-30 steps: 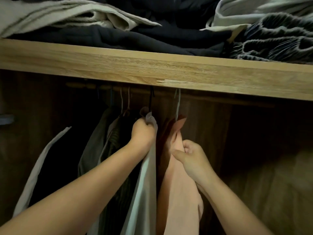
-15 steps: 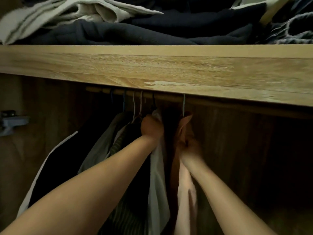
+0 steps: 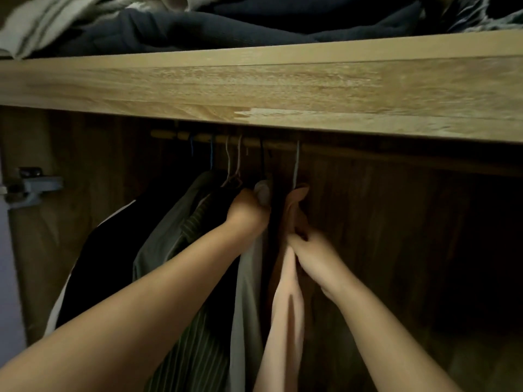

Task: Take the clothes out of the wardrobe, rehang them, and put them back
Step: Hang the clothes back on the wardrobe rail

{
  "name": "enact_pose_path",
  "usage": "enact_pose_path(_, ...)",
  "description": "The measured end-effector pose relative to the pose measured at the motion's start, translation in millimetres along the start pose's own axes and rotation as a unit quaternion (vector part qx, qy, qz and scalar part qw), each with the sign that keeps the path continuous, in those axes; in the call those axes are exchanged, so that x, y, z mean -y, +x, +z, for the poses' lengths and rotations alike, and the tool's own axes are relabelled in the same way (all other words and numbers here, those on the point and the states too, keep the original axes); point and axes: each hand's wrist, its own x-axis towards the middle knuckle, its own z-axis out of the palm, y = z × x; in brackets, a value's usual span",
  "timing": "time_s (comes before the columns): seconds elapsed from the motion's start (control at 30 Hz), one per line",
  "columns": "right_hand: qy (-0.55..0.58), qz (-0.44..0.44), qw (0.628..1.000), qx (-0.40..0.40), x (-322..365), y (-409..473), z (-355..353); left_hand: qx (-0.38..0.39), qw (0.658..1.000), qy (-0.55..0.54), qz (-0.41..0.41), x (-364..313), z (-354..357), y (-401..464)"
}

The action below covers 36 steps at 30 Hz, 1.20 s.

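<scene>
Inside the dark wardrobe a wooden rail point(image 3: 339, 149) carries several hangers. My left hand point(image 3: 247, 212) grips the collar of a pale grey garment point(image 3: 246, 301) that hangs from a black hanger. Just right of it hangs a peach garment point(image 3: 287, 304) on a light hanger point(image 3: 296, 165). My right hand point(image 3: 314, 250) holds the peach cloth a little below its collar; the hand is blurred. Left of my left arm hang a green striped garment point(image 3: 195, 349), a grey-green one point(image 3: 167, 236) and a black one with a white edge point(image 3: 113, 264).
A thick wooden shelf point(image 3: 283, 89) runs across above the rail, piled with folded dark and pale clothes point(image 3: 198, 26). A metal door hinge point(image 3: 31, 188) sits on the left wall. The rail to the right of the peach garment holds no hangers.
My right hand rose to the peach garment's collar, then slid down a little along the cloth. My left hand kept its grip on the grey collar. The camera moved closer.
</scene>
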Motion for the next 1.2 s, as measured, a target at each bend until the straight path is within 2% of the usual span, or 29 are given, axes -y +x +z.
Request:
enact_pose_path(0.1, -0.01, -0.03, 1.0, -0.001, -3, -14, 0, 0.039, 0.997, 0.064, 0.027, 10, -8, -21)
enact_pose_path(0.2, -0.075, -0.043, 0.996, 0.015, -14, -26, 4, 0.079, 0.991, 0.077, 0.074, 25, -19, -51)
enact_pose_path(0.33, -0.184, -0.012, 0.983, 0.019, -34, -52, 20, 0.106, 0.988, 0.082, 0.075, 47, -43, -91)
enact_pose_path(0.43, -0.242, -0.012, 0.969, 0.05, -46, -78, 37, 0.132, 0.984, 0.093, 0.081, 64, -66, -120)
enact_pose_path(0.6, -0.319, -0.038, 0.944, 0.08, -34, -137, 69, 0.155, 0.967, 0.181, 0.092, 94, -119, -167)
enact_pose_path(0.7, -0.339, -0.057, 0.934, 0.097, -24, -173, 95, 0.181, 0.959, 0.208, 0.073, 118, -159, -197)
enact_pose_path(0.83, -0.351, -0.066, 0.919, 0.167, -12, -220, 139, 0.189, 0.947, 0.261, 0.014, 153, -216, -240)
enact_pose_path(0.97, -0.369, -0.063, 0.89, 0.26, -7, -257, 189, 0.179, 0.933, 0.305, -0.068, 183, -262, -280)
enact_pose_path(1.2, -0.392, -0.124, 0.847, 0.336, 13, -298, 272, 0.11, 0.914, 0.359, -0.152, 206, -323, -343)
